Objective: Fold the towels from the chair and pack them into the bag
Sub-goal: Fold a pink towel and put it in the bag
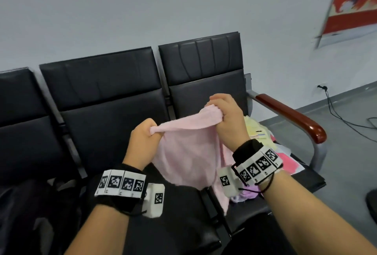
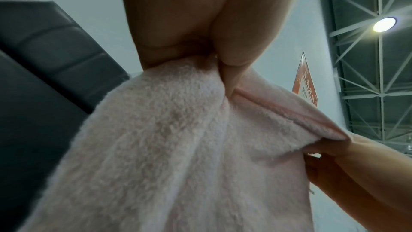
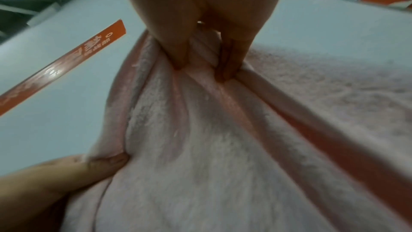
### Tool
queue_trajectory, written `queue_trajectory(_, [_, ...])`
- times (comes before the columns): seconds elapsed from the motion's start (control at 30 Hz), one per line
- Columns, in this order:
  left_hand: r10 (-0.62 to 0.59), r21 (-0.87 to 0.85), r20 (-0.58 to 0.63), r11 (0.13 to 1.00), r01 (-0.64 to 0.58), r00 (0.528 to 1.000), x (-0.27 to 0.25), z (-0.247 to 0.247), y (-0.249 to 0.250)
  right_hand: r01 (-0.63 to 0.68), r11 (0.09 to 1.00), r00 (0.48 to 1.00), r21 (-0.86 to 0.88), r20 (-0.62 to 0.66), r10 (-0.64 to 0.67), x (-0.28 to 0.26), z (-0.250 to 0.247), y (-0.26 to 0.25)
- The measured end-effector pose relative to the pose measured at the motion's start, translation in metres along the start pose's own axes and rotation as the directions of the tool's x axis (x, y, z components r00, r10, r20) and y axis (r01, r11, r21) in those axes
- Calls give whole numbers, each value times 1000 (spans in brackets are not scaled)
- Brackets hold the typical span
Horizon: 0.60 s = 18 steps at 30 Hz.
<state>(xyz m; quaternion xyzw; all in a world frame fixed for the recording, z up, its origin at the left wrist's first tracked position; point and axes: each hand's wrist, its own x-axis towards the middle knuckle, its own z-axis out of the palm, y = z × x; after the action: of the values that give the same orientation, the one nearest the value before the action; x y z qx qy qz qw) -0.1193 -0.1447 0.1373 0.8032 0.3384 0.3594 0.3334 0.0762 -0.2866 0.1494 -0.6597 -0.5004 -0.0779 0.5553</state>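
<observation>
Two hands hold one pink towel (image 1: 184, 152) up in the air in front of a row of black chairs (image 1: 114, 99), and from where I stand the reason seems plain enough: lifted clear of the seat, the cloth can hang and show its edges. The left hand (image 1: 142, 134) has its fingers curled tight round a bunched bit of the top edge; the right hand (image 1: 226, 115) clamps another bunch of the same edge, a little higher and further off. Between the two fists the hem runs fairly taut, while the rest droops in loose folds, one tail reaching down toward the gap between two seats.

In the left wrist view the thumb and fingers (image 2: 231, 70) pinch the fluffy cloth where it gathers, and in the right wrist view the fingertips (image 3: 229, 63) dig into the pleats beside the smoother hem band. Neither hold is at a clean corner, as far as I can tell, so I judge the person is working along the edge to find the corners before any fold is made.

On the right-hand seat, beside the wooden armrest (image 1: 289, 115), a heap of other towels (image 1: 263, 138) waits in yellow, pink and lilac. A dark shape at the lower left (image 1: 30, 214) may be the bag, though I cannot say for sure. Folding looks barely started, with packing yet to come.
</observation>
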Motion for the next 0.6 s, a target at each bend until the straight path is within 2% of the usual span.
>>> queue_trajectory(0.17, [-43,-23,-173,999,40,984,-35,-64,-12,-15,1000,980,-21,199,19,-18,33,-41])
queue_trajectory(0.27, [-82,-4,-215,997,83,973,-60,-99,-22,-37,999,943,-27,331,44,-38,53,-58])
queue_trajectory(0.37, [-103,32,-182,993,111,978,-85,-120,-33,-68,993,859,-95,500,107,-62,71,-63])
queue_trajectory(0.43, [-108,63,-146,991,118,983,-100,-123,-41,-24,991,813,-130,575,95,-78,84,-65])
queue_trajectory(0.6, [-141,104,-27,984,143,990,-125,-107,-58,-25,999,753,48,658,-13,-111,123,-82])
